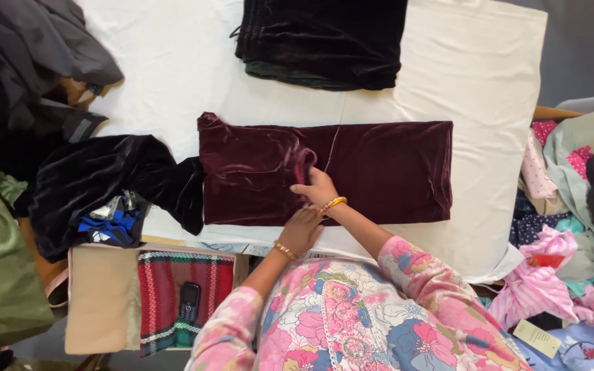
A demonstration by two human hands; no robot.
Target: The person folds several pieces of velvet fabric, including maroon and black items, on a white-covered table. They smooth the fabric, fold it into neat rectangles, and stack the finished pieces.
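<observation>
A maroon velvet garment (379, 172) lies folded into a long rectangle on the white cloth-covered table (173, 62). My right hand (316, 187), with a gold bangle on the wrist, pinches the fabric by the ribbed neckline near the garment's middle. My left hand (302, 230), also with a bangle, grips the garment's near edge just below the right hand. Its fingertips are partly hidden under my right wrist. My floral pink sleeves fill the bottom of the view.
A folded stack of dark velvet (324, 41) sits at the table's far edge. A crumpled black velvet piece (104, 178) lies at the left. A mobile phone (188, 302) rests on a red plaid cloth (159, 288). Colourful clothes (565, 206) are heaped at the right.
</observation>
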